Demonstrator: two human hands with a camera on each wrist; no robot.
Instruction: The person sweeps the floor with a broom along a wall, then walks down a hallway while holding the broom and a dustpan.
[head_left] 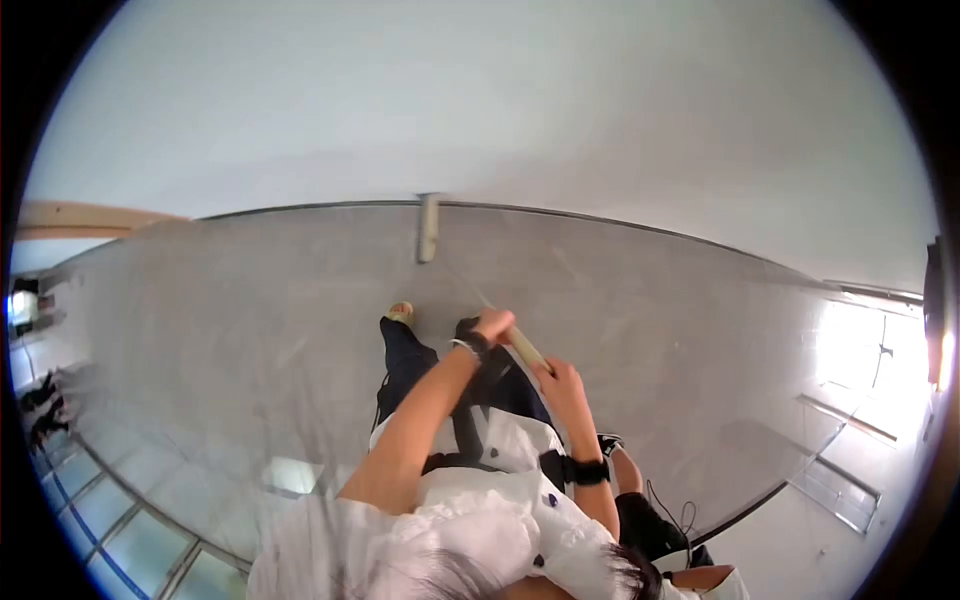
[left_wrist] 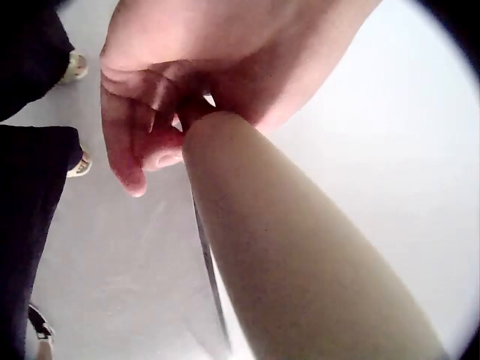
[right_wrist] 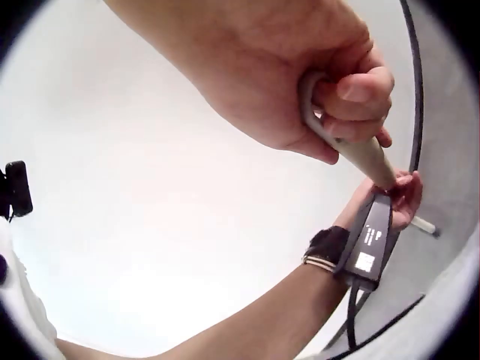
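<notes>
Both hands are on the pole (head_left: 526, 349). The right hand (head_left: 562, 384) is wrapped tight round its top end, thumb over. The left hand (head_left: 492, 324) curls round it lower down, toward 11 o'clock. It's a spread grip, for leverage I'd say: the top hand steers, the lower one pushes. The pole slants down to its head (head_left: 428, 228), which lies on the floor (head_left: 250, 300) at 11 o'clock from the hands, by the foot of the wall (head_left: 500, 100). A shoe (head_left: 400, 312) stands at 9 o'clock of the left hand. No bucket, bin or other container is in view.

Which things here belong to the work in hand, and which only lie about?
In use: pale handle, left hand, right hand, flat head at the wall's foot.
Lying about: black box, wooden beam.
</notes>
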